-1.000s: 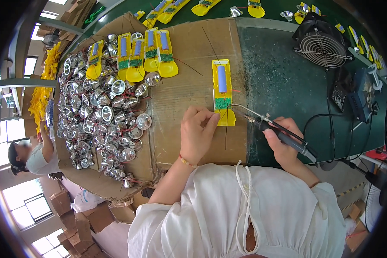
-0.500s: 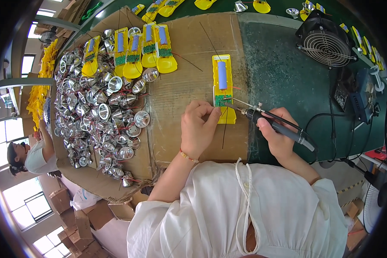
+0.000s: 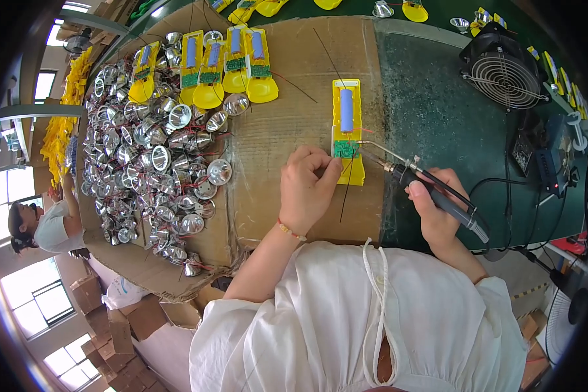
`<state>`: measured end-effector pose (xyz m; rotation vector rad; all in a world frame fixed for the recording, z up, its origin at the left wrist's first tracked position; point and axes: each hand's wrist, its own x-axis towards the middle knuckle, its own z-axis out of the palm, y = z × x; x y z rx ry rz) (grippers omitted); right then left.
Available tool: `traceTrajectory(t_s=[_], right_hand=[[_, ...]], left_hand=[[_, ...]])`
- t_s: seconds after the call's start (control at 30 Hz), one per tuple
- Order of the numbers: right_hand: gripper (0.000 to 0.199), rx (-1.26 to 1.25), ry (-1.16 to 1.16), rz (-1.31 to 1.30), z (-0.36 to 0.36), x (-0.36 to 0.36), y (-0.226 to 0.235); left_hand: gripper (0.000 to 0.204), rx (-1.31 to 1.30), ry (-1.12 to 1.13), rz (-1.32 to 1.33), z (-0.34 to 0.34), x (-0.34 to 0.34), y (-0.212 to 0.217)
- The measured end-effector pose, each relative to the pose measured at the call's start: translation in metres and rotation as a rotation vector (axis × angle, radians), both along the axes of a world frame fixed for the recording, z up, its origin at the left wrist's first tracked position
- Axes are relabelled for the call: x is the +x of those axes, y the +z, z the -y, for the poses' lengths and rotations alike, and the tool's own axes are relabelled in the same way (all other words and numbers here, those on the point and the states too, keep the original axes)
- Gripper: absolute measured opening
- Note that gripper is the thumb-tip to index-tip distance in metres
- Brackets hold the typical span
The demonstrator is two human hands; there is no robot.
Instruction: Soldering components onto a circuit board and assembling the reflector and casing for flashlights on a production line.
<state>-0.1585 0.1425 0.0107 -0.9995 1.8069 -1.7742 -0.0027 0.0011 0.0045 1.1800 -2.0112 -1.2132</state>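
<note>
A yellow plastic housing (image 3: pixel 354 174) lies on the cardboard in front of me, with a purple cylindrical battery (image 3: pixel 347 110) and a green circuit board (image 3: pixel 345 149) in it. Thin dark wires stick out above and below it. My left hand (image 3: pixel 309 179) is closed in a pinch at the board's lower left edge; what sits between its fingertips is hidden. In my right hand (image 3: pixel 436 204) is a soldering iron (image 3: pixel 431 192) with a thin metal solder-feed tube alongside. Its tip points left, close to the board's right edge; whether it touches cannot be told.
Many silver reflector cups (image 3: pixel 160 157) fill a cardboard tray (image 3: pixel 137 274) at left. Several yellow housings (image 3: pixel 209 95) with batteries lie across its far edge. A fan with a wire guard (image 3: pixel 503 78) and a blue soldering station (image 3: pixel 554 160) stand at right. Another person (image 3: pixel 49 225) is far left.
The soldering iron's tip has drawn back slightly to the right from the middle of the board. My left hand keeps its pinch beside the board. The whole view has shifted a little.
</note>
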Motion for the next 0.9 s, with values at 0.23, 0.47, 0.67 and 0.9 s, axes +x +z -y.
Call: traceTrajectory(t_s=[0.23, 0.47, 0.67, 0.9], right_hand=[[0.017, 0.007, 0.006, 0.033, -0.004, 0.001, -0.005], [0.016, 0.032, 0.033, 0.004, -0.003, 0.001, -0.003], [0.016, 0.051, 0.057, 0.027, -0.002, 0.002, -0.001], [0.015, 0.02, -0.008, 0.017, -0.005, 0.006, -0.003]], left_hand=[[0.011, 0.02, -0.006, 0.04, -0.001, -0.001, 0.006], [0.012, -0.115, 0.027, 0.045, -0.009, -0.006, 0.004], [0.014, -0.156, 0.088, 0.079, -0.014, -0.01, 0.001], [0.015, -0.151, 0.104, 0.099, -0.014, -0.01, -0.002]])
